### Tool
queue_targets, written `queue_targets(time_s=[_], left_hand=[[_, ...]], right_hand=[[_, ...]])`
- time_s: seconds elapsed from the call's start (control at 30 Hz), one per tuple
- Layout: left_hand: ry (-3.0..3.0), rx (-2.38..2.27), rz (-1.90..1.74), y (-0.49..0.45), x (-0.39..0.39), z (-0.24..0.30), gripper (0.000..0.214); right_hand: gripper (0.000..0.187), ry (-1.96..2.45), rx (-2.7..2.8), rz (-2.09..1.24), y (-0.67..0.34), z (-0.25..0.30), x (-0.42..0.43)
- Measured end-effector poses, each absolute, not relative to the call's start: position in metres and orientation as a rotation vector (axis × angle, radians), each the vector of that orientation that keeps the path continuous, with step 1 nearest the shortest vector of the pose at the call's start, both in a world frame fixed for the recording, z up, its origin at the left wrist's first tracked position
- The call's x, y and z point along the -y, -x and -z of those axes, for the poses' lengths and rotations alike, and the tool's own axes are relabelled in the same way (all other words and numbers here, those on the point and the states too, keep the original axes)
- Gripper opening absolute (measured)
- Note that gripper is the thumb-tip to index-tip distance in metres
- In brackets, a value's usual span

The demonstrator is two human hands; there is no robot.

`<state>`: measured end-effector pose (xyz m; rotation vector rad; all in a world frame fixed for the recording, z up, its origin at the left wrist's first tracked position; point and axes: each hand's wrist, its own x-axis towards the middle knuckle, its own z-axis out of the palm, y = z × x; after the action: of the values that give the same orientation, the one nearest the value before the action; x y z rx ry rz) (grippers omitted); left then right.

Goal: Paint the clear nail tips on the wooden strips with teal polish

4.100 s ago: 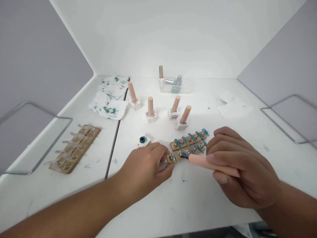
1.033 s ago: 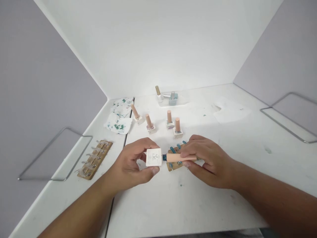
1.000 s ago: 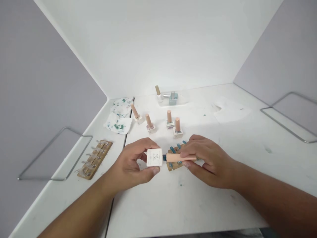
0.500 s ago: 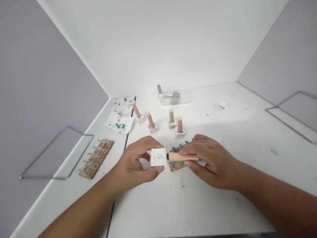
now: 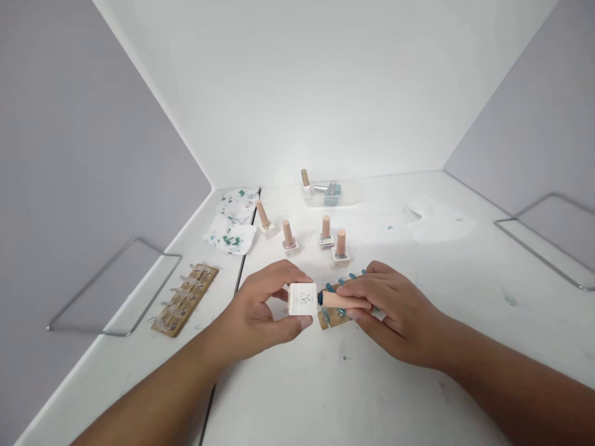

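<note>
My left hand (image 5: 267, 310) grips a white square nail polish bottle (image 5: 302, 300) between thumb and fingers, its bottom face turned up toward me. Around the bottle's peach cap (image 5: 341, 301) are the fingers of my right hand (image 5: 390, 310). Cap and bottle lie in line, with dark blue polish showing at the neck between them; whether they are fully apart cannot be made out. Beneath the cap and my right hand rests a wooden stand (image 5: 329, 320) of blue-painted nail tips, partly hidden.
Several peach-capped polish bottles (image 5: 341, 244) stand beyond my hands. A clear tray (image 5: 346, 195) with bottles sits at the back. Left are stained wipes (image 5: 232, 235) and a wooden stand with clear nail tips (image 5: 186, 299). White sheet (image 5: 439, 222) at right; wire frames on both sides.
The cap now sits slightly tilted and a little farther from the bottle, showing more dark blue at the neck. Everything has shifted slightly down in view.
</note>
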<state>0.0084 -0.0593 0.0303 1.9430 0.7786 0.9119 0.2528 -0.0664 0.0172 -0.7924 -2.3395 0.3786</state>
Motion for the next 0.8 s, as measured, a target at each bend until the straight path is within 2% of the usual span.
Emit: queue_targets(time_s=[0.33,0.47,0.67,0.8], left_hand=[[-1.811,-0.909,-0.908,-0.001,0.054,-0.029,0.029],[-1.741,-0.963,-0.812,0.000,0.048,-0.028,0.025],[-1.769,-0.996,-0.788,0.003,0.034,-0.019,0.031],[-1.732,-1.099,-0.676,0.005,0.030,-0.016,0.024]], right_hand=[[0.026,0.764,2.259,-0.385,-0.261,-0.020,0.064],[0.028,0.761,2.262,-0.373,-0.262,-0.021,0.064],[0.029,0.746,2.282,-0.336,-0.263,-0.019,0.063],[0.031,0.732,2.310,-0.296,-0.264,-0.020,0.062]])
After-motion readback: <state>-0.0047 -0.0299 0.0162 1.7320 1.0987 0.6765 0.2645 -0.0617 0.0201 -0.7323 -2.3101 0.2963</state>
